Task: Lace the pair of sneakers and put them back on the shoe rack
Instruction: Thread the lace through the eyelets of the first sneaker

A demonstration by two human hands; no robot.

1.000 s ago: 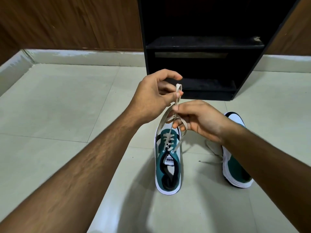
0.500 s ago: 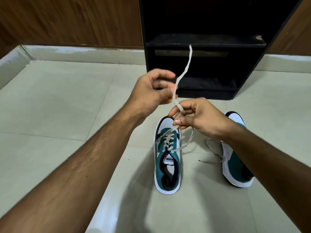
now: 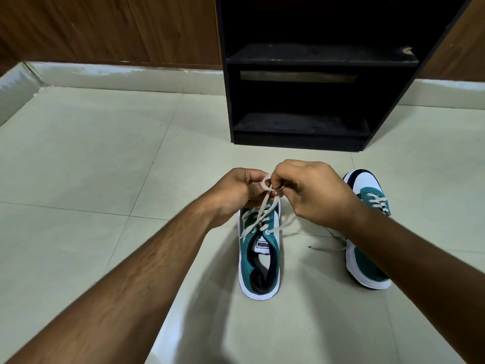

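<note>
1. Sneakers are the business here, and both stand on the pale tiled floor (image 3: 78, 158) in front of the person, toes pointing away toward the dark shoe rack (image 3: 301, 101). That facing likely suits sliding them straight onto a shelf later.

2. Furthest left of the working group, the left hand (image 3: 236, 190) is curled closed, its fingertips pinching a small loop of the beige lace (image 3: 266, 183). Holding the loop raised above the shoe keeps the strands taut, so the knot can be formed without slack.

3. Directly below the hands sits the near sneaker (image 3: 259, 261), teal and white with a dark lining, upright on its sole. Its lace runs up from the top eyelets to the fingers, and the lower crossings look threaded already; I judge this shoe to be at the tying stage.

4. Just right of the loop, the right hand (image 3: 312, 193) is also closed, knuckles up, gripping the other strand of the same lace. The two hands nearly touch, as a bow demands.

5. Further right, partly hidden behind the right forearm, the second sneaker (image 3: 367, 232) rests on the floor. Its lace (image 3: 330, 248) trails loose across the tile, so it seems untied.

6. Both rack shelves in view look bare, so neither shoe is back yet.
</note>
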